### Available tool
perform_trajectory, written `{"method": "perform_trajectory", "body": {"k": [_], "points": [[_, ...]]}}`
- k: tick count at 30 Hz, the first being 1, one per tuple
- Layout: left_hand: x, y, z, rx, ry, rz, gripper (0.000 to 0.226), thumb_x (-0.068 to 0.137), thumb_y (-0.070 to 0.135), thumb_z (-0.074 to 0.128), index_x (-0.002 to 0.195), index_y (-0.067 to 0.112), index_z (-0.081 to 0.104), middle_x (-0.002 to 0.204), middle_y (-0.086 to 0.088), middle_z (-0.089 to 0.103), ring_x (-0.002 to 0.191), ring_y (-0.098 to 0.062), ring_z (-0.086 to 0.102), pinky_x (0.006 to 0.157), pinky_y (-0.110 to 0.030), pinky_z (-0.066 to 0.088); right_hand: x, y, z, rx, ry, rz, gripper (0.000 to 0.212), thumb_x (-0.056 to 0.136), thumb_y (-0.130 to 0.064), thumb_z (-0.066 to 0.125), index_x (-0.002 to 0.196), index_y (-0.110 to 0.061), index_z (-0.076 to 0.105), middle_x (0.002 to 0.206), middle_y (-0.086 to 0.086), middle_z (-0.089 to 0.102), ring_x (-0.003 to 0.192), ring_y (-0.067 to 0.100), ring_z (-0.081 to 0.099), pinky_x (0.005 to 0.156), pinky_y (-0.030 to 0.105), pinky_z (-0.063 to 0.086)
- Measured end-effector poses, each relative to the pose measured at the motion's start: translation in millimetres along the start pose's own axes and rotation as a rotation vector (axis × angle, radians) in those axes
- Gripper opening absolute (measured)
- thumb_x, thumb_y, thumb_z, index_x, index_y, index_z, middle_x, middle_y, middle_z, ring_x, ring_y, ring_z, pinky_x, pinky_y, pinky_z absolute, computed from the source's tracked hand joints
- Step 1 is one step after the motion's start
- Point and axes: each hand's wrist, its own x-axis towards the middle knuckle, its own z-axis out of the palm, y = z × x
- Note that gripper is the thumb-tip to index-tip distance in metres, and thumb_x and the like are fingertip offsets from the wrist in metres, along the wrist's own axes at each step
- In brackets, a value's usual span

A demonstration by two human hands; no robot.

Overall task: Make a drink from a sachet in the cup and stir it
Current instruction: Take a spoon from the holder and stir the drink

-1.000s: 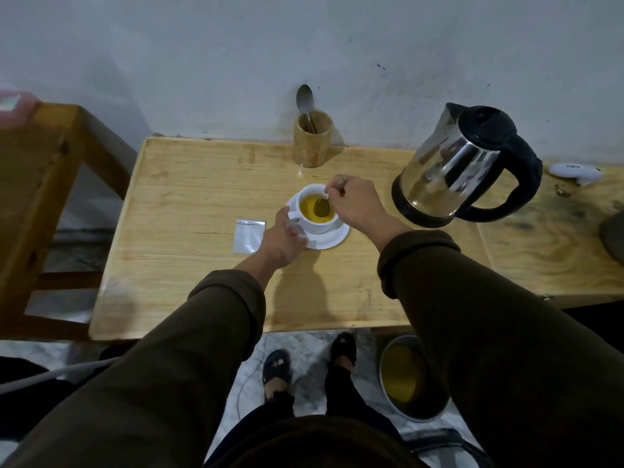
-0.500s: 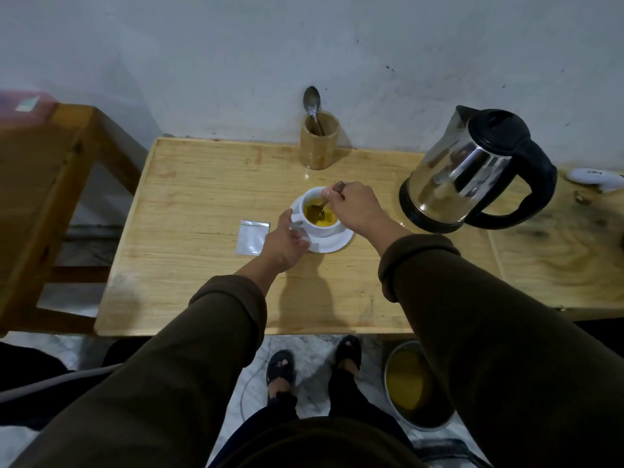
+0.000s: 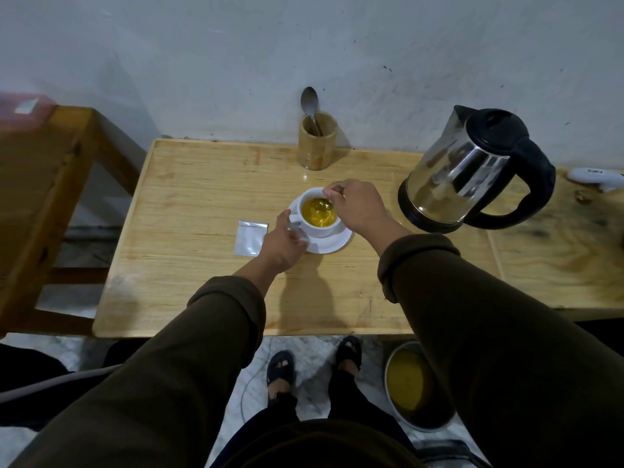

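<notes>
A white cup (image 3: 315, 228) filled with yellow liquid stands on a white saucer (image 3: 332, 243) in the middle of the wooden table (image 3: 189, 265). My right hand (image 3: 358, 206) pinches a spoon (image 3: 326, 202) whose bowl is dipped in the liquid at the cup's far right side. My left hand (image 3: 282, 243) grips the cup's handle and the saucer's left edge. A silvery sachet (image 3: 250, 238) lies flat on the table just left of my left hand.
A steel kettle (image 3: 462, 173) with a black handle stands at the right. A wooden holder (image 3: 316, 145) with a spoon sits by the wall. A wooden bench (image 3: 40, 197) is at the left, a metal bin (image 3: 413, 386) on the floor.
The spoon has circled inside the cup, from the middle to the left and now to the far right side. My left hand has kept its hold on the cup.
</notes>
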Motion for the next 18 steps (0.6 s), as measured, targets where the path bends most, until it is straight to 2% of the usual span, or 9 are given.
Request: {"method": "perform_trajectory", "body": {"k": [7, 10, 14, 18], "points": [[3.5, -1.9, 4.1, 0.037, 0.047, 0.019, 0.075, 0.086, 0.011, 0.059, 0.149, 0.012, 0.019, 0.134, -0.013, 0.054, 0.12, -0.029, 0.054, 0.089, -0.027, 0.039, -2.5, -1.2, 3.9, 0.022, -0.051, -0.007, 0.03, 0.094, -0.034, 0.05, 0.108, -0.016, 0.07, 0.112, 0.008, 0.07, 0.104, 0.025, 0.061, 0.084, 0.031, 0.046], [5.1, -4.6, 4.2, 0.07, 0.066, 0.026, 0.075, 0.085, 0.017, 0.063, 0.148, 0.012, 0.023, 0.135, -0.014, 0.051, 0.12, -0.028, 0.054, 0.095, -0.031, 0.042, -3.6, 0.4, -0.2, -0.022, -0.078, -0.032, 0.032, 0.096, -0.033, 0.047, 0.108, -0.013, 0.069, 0.109, 0.01, 0.069, 0.101, 0.026, 0.061, 0.084, 0.034, 0.047], [7.1, -5.0, 2.4, 0.095, 0.162, 0.026, 0.051, 0.095, 0.026, 0.049, 0.142, 0.012, 0.038, 0.133, -0.017, 0.055, 0.121, -0.031, 0.054, 0.099, -0.035, 0.041, -1.6, 7.1, -4.2, -0.049, -0.066, -0.029, 0.031, 0.095, -0.031, 0.046, 0.107, -0.014, 0.068, 0.107, 0.01, 0.069, 0.1, 0.026, 0.061, 0.084, 0.035, 0.047], [8.3, -2.4, -2.7, 0.106, 0.228, 0.053, 0.039, 0.099, 0.024, 0.041, 0.135, 0.011, 0.052, 0.13, -0.013, 0.061, 0.12, -0.029, 0.056, 0.096, -0.029, 0.041, -2.2, 5.7, -5.3, -0.043, -0.017, -0.008, 0.029, 0.096, -0.031, 0.046, 0.106, -0.015, 0.069, 0.108, 0.008, 0.068, 0.101, 0.025, 0.06, 0.084, 0.036, 0.048]]}}
